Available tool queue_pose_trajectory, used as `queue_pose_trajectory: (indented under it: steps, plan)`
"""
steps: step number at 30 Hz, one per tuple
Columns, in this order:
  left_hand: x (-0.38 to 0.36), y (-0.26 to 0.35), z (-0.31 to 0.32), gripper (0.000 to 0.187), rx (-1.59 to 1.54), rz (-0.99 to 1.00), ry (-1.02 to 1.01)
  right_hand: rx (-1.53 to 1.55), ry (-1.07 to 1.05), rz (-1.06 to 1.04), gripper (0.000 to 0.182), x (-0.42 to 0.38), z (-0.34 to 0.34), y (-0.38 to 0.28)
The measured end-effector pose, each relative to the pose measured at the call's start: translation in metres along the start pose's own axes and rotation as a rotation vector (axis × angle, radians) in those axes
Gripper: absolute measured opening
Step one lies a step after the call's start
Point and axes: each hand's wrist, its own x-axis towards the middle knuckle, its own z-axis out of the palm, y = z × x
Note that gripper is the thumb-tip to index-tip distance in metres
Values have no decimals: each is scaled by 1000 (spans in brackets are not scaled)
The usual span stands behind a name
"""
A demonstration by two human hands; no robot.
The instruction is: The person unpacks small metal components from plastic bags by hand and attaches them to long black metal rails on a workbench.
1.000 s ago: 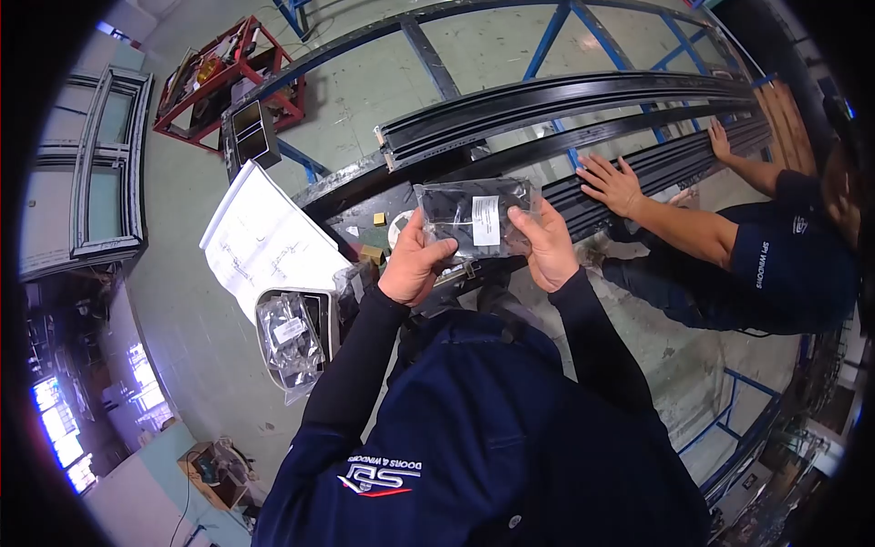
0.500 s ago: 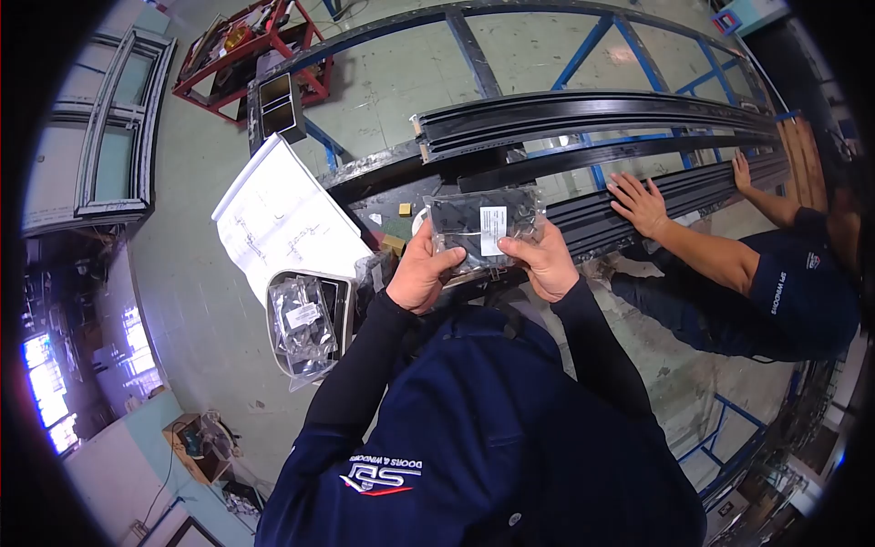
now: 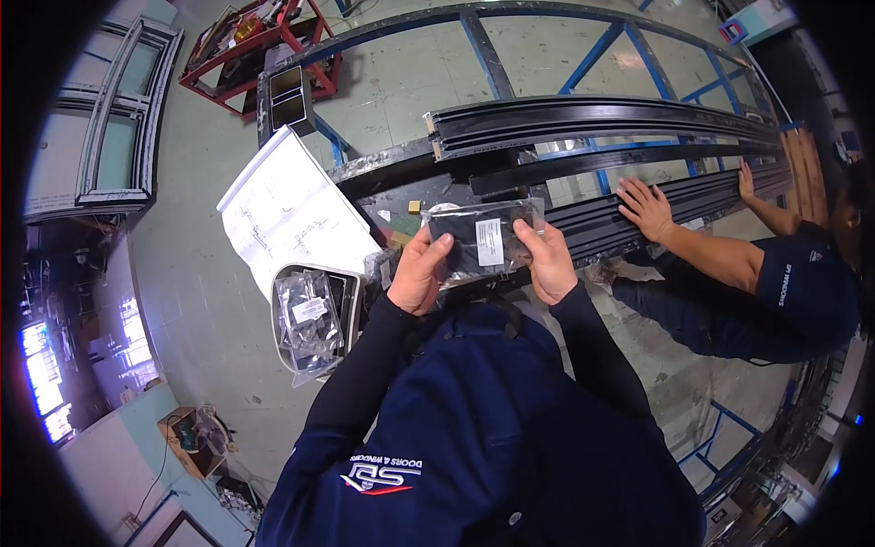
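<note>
Both my hands hold a clear plastic bag (image 3: 481, 239) of black parts with a white label, raised in front of my chest. My left hand (image 3: 421, 272) grips the bag's left edge and my right hand (image 3: 547, 259) grips its right edge. Below the bag lies the end of the long black aluminium profiles (image 3: 583, 114) on a blue steel frame table (image 3: 583, 64). A second bag of black parts (image 3: 305, 321) rests in a white tray (image 3: 352, 290) to my left.
A large white drawing sheet (image 3: 292, 214) lies beside the tray. A co-worker on the right presses both hands (image 3: 647, 208) on the black profiles. A red trolley (image 3: 251, 46) and window frames (image 3: 100, 128) stand on the floor at the far left.
The bag and both hands stay together, turned a little, with my left thumb now over the bag's left corner. The view has shifted slightly; the co-worker's hands remain on the profiles.
</note>
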Motion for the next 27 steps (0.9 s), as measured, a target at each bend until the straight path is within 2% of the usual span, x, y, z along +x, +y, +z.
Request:
queue_pose_trajectory:
  steps: [1,13,16,17,19,20,21,22,23,24,25,27]
  plan:
    - [2,-4,-1,30,50,44,18,-21,-9,-10,25,-1,-3,1]
    - [5,-9,-4,22,199,56,-18,-16,-3,-32,21,-14,-8,6]
    - [7,-17,-5,39,237,113,20,-83,40,-87,21,-15,-6,8]
    - [6,-18,1,48,230,89,148,-122,59,-118,21,-15,-4,7]
    - [0,-18,13,68,210,46,410,-485,94,-404,24,-23,3,6]
    - [-3,-14,12,91,111,-108,328,-663,110,-550,28,-25,7,6]
    - [-6,-10,11,91,-127,-136,81,-780,-16,-727,43,-25,7,7]
    - [-9,-6,12,90,-361,-162,-169,-938,-108,-737,49,-31,9,7]
    - [-8,-6,21,91,-460,-120,-138,-1095,-161,-784,48,-37,16,5]
    - [-5,-4,20,80,-438,-107,-143,-1253,-214,-829,48,-42,22,5]
    - [-2,-4,19,77,-390,-108,-134,-1276,-242,-799,50,-45,22,10]
    - [-1,-2,19,66,-360,-111,-124,-1256,-170,-809,53,-52,25,10]
